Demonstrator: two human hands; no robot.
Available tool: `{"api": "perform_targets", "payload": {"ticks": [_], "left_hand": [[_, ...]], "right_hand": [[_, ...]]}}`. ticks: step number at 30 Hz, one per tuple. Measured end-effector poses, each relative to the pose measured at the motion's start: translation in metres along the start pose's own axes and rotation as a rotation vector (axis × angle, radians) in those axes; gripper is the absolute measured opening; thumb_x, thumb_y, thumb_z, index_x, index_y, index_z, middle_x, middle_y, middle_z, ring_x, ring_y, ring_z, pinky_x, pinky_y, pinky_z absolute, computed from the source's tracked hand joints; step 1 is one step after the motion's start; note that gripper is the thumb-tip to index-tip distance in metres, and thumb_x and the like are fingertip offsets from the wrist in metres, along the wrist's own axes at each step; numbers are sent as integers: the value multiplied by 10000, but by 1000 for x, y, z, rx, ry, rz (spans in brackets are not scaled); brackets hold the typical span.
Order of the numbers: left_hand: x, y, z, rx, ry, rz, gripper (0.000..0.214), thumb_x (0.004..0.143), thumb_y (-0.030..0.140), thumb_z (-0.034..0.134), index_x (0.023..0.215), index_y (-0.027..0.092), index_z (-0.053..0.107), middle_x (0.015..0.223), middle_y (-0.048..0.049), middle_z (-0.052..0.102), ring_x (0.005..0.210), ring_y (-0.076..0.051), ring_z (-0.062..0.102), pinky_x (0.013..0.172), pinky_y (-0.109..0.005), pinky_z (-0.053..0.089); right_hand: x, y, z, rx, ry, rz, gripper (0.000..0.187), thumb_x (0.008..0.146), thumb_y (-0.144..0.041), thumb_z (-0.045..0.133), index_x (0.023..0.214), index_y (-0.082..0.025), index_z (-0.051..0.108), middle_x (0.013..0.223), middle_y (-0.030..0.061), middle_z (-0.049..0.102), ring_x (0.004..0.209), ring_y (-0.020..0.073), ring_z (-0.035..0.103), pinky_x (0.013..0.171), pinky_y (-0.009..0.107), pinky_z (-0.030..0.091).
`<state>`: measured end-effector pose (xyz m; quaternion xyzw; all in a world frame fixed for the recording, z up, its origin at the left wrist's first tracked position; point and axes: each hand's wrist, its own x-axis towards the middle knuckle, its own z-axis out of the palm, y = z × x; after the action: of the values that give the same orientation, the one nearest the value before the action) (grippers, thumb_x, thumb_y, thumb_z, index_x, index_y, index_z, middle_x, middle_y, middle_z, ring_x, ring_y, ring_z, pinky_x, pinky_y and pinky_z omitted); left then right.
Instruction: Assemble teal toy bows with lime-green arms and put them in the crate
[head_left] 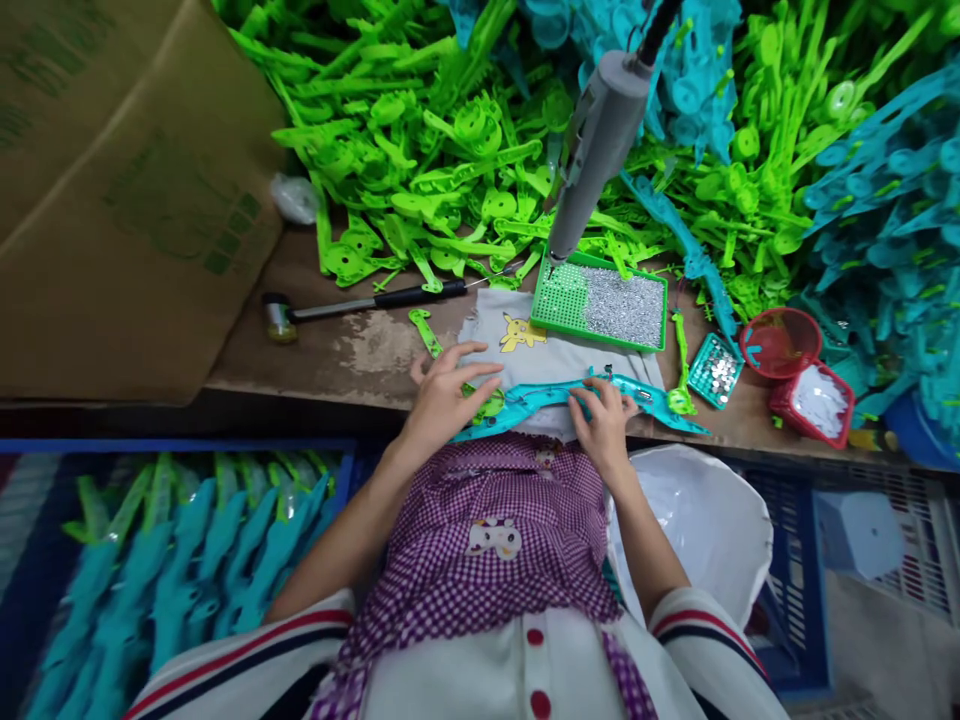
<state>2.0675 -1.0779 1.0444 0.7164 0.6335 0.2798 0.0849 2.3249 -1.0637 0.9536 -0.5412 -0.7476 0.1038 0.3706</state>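
A long, curved blue plastic part point(551, 392) lies across the front edge of the bench, on a grey cloth point(487, 315) with a yellow cartoon figure. Over its left end is my left hand point(442, 400), fingers stretched and apart, beside a small green part point(491, 403). My right hand point(602, 415) has its fingers curled onto the right half of the blue part; what lies under the fingertips is hidden. Small metal pieces show inside the blue part near that hand. A green plastic part point(425, 332) lies just beyond my left hand.
A grey electric screwdriver point(600, 150) hangs above a green tray point(536, 312) of small screws. A hammer point(322, 310) lies left. Green parts point(420, 150) and blue parts point(900, 200) are heaped behind. Red containers point(780, 340) stand right; a crate point(345, 470) of assembled parts sits lower left.
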Motion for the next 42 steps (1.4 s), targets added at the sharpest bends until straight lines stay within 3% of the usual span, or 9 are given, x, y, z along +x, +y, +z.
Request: {"api": "perform_targets", "payload": {"ticks": [6, 10, 13, 19, 25, 28, 32, 38, 42], "left_hand": [[53, 40, -22, -216, 160, 146, 222, 896, 363, 710, 1073, 246, 776, 1221, -48, 701, 1161, -223, 645, 1089, -454, 455], [89, 52, -39, -308, 376, 176, 247, 911, 337, 701, 1127, 231, 756, 1168, -42, 717, 1144, -194, 650, 1050, -378, 500], [94, 26, -51, -254, 521, 121, 239, 917, 326, 697, 1130, 234, 755, 1151, -47, 716, 1124, -191, 652, 1038, -363, 505], [32, -64, -59, -68, 452, -152, 331, 907, 351, 663, 1201, 213, 726, 1147, -70, 719, 1003, -198, 683, 957, -361, 542], [-2, -101, -51, 11, 314, -177, 337, 914, 368, 615, 1190, 206, 721, 1139, -79, 728, 940, -204, 696, 927, -358, 544], [24, -96, -53, 116, 291, -126, 332, 930, 340, 580, 1182, 178, 725, 1099, -94, 737, 936, -220, 695, 930, -365, 531], [69, -59, -57, 122, 214, 98, 320, 975, 317, 532, 1200, 195, 725, 1147, -89, 735, 1064, -229, 676, 974, -348, 498], [109, -30, -47, 93, 140, 209, 332, 980, 352, 529, 1184, 183, 730, 1114, -99, 724, 1047, -237, 663, 958, -360, 501], [184, -21, -32, 97, 155, 319, 342, 961, 320, 519, 1195, 178, 725, 1183, -124, 691, 1139, -270, 623, 1021, -426, 474]], "right_hand": [[3, 16, -16, 45, 232, 109, 208, 988, -353, 573, 1096, -249, 717, 1167, 68, 698, 1126, 219, 637, 1000, 408, 291], [-7, 17, -15, 98, 167, 73, 187, 991, -321, 565, 1064, -242, 718, 1130, 61, 703, 1107, 215, 635, 979, 400, 321], [-14, 1, -13, 141, 124, 36, 177, 994, -304, 564, 1075, -248, 711, 1134, 60, 699, 1109, 217, 629, 988, 410, 324], [11, -32, -7, 343, 72, -56, 175, 992, -294, 573, 1098, -244, 702, 1086, 61, 701, 1061, 204, 640, 963, 393, 376], [26, -38, -1, 430, -94, -50, 196, 1004, -302, 543, 1108, -245, 699, 1100, 60, 701, 1078, 208, 650, 929, 375, 426], [22, -51, -2, 488, -92, -56, 195, 1003, -294, 549, 1129, -255, 693, 1118, 58, 695, 1087, 201, 646, 946, 367, 443], [24, -58, 3, 481, -112, -101, 212, 1002, -294, 544, 1148, -253, 693, 1136, 67, 692, 1106, 207, 644, 960, 372, 457], [53, -16, -28, 487, 125, 75, 189, 985, -311, 557, 1059, -224, 709, 1073, 77, 688, 1057, 206, 646, 936, 371, 508], [89, 10, -42, 458, 172, 81, 206, 966, -323, 560, 1037, -207, 715, 1075, 86, 691, 1044, 208, 653, 925, 368, 521]]}}
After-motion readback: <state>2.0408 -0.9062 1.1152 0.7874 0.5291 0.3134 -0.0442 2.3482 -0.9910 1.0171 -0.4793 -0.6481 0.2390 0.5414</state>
